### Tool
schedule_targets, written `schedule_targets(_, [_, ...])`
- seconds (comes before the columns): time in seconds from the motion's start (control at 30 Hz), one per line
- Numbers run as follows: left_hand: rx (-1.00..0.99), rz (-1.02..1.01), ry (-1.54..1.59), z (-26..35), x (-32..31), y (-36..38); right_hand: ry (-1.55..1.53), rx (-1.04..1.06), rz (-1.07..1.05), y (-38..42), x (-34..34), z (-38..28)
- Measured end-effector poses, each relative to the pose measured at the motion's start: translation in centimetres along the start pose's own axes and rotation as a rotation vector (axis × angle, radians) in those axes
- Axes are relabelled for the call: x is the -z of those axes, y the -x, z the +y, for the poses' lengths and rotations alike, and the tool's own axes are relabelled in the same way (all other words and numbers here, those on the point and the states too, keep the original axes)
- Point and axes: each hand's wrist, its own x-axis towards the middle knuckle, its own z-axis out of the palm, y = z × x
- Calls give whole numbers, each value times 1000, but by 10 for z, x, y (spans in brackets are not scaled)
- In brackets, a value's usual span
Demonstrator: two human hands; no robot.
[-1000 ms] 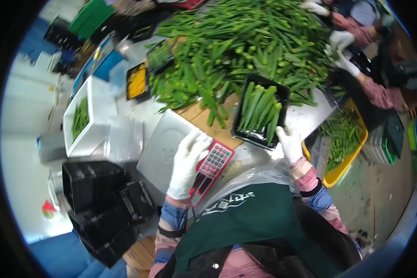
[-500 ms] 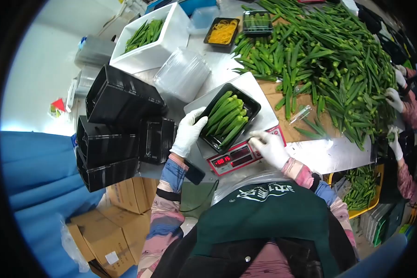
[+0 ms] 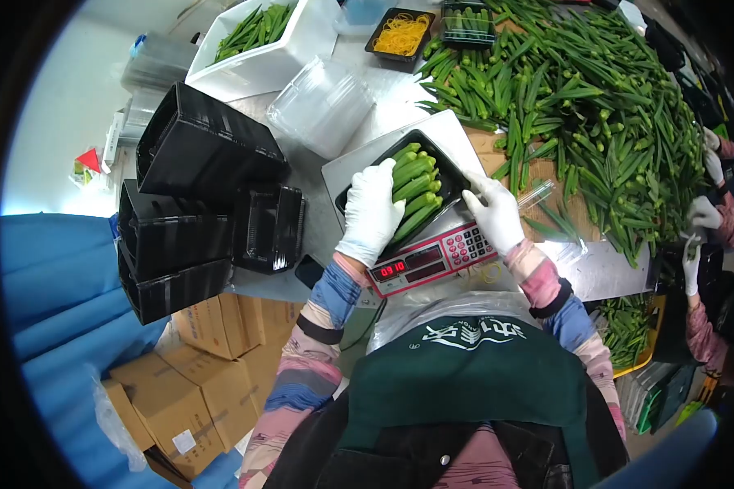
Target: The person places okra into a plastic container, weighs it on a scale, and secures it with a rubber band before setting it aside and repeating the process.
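Observation:
A black plastic tray (image 3: 447,167) of green okra pods (image 3: 416,191) sits tilted across the metal pan (image 3: 353,160) of a red-and-white digital scale (image 3: 416,269). The scale's display reads 0.910. My left hand (image 3: 373,213), in a white glove, lies over the left ends of the pods inside the tray, its fingers curled on them. At the tray's right corner is my right hand (image 3: 495,213), also gloved, with thumb and forefinger at the rim. The fingertips of my left hand are partly hidden among the pods.
A large okra heap (image 3: 579,122) covers the table's right side. Stacked black trays (image 3: 208,147), clear lids (image 3: 322,106), a white foam box (image 3: 253,65) and a tray of yellow rubber bands (image 3: 400,34) stand around. Other people's gloved hands (image 3: 704,213) work at right.
My left hand has moved from the tray's left rim onto the okra. My right hand has gone from the scale keypad to the tray's right corner. The display changed from -0.015 to 0.910.

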Motion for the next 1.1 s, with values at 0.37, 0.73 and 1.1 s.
schedule_targets(0.37, [385,-159,1295,-49,51,11,-173,-248,-132,37,22,-2])
schedule_targets(0.73, [357,-377,2143,-34,59,36,-380,-212,-235,-10,10,-54])
schedule_targets(1.1, [369,63,1696,-48,80,40,-367,-264,-212,-23,21,-59])
